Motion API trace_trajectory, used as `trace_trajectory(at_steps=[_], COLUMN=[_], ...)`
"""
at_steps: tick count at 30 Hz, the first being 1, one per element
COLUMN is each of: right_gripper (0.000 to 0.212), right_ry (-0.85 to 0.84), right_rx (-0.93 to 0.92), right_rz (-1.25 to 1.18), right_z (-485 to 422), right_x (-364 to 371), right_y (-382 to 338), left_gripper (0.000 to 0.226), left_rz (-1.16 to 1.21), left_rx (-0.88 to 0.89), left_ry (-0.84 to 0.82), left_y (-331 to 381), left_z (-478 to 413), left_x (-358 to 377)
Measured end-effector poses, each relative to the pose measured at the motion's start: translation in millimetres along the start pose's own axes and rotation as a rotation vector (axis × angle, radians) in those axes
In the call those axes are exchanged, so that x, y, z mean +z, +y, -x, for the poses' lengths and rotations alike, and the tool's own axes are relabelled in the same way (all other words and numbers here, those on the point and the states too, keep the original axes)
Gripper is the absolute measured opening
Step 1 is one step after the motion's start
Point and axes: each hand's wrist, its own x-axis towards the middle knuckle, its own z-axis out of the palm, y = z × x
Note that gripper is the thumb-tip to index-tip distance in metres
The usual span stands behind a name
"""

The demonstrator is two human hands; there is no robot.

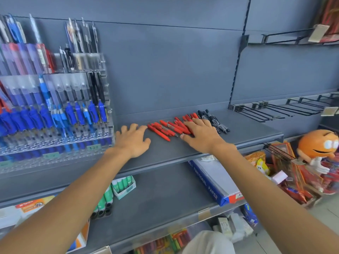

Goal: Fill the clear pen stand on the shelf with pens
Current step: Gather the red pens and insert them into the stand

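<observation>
**A:** What sits nearest to me?

**B:** Under my forearms there is a lower shelf (165, 198). A box of green glue sticks (122, 184) lies below my left arm, and a blue-wrapped paper ream (211, 180) below my right.

**A:** And the hands?

**B:** Both are on the upper shelf (253, 132). My left hand (133, 139) lies palm down with its fingers spread and slightly bent at the tips, holding nothing. My right hand (200, 136) is palm down too, its fingers laid over the right end of a row of red pens (165, 129).

**A:** Is it gripping any?

**B:** The fingers look straight, resting on top rather than pinching, though the pens under the palm are hidden. The thumb lies on bare shelf.

**A:** How do the pens lie?

**B:** The red ones are spread out between my two hands, the leftmost just beside my left fingertips. A few black pens (214, 120) lie beyond my right hand, to its right, against the red ones.

**A:** Where is the stand?

**B:** The clear pen stand (55, 142) is immediately left of my left hand, on the same shelf. It rises in tiers, with blue pens in the lower rows and clear and black ones higher up.
</observation>
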Motion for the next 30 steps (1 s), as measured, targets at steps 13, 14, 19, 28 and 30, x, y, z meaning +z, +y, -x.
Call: trace_trajectory(at_steps=[13,14,19,28,30], right_gripper=[0.054,0.053,0.045,0.046,0.045], right_ry=[0.094,0.116,0.197,0.203,0.214], right_rx=[-0.036,-0.046,-0.075,-0.015,-0.013], right_rz=[-0.005,-0.007,-0.013,0.02,0.017], right_z=[-37.6,-38.1,-40.4,-46.6,-48.0], right_x=[11.4,11.2,9.9,3.0,1.5], right_y=[18.0,19.5,28.1,49.6,54.4], left_gripper=[0.047,0.048,0.053,0.061,0.069], left_rz=[0.089,0.097,0.121,0.189,0.194], left_rx=[-0.008,-0.017,-0.072,-0.064,-0.082], left_ry=[0.051,0.053,0.051,0.019,0.016], left_y=[36.9,41.6,61.1,99.4,107.4], left_z=[-39.3,-41.9,-56.1,-78.7,-82.3], left_x=[17.2,17.6,20.4,27.3,28.9])
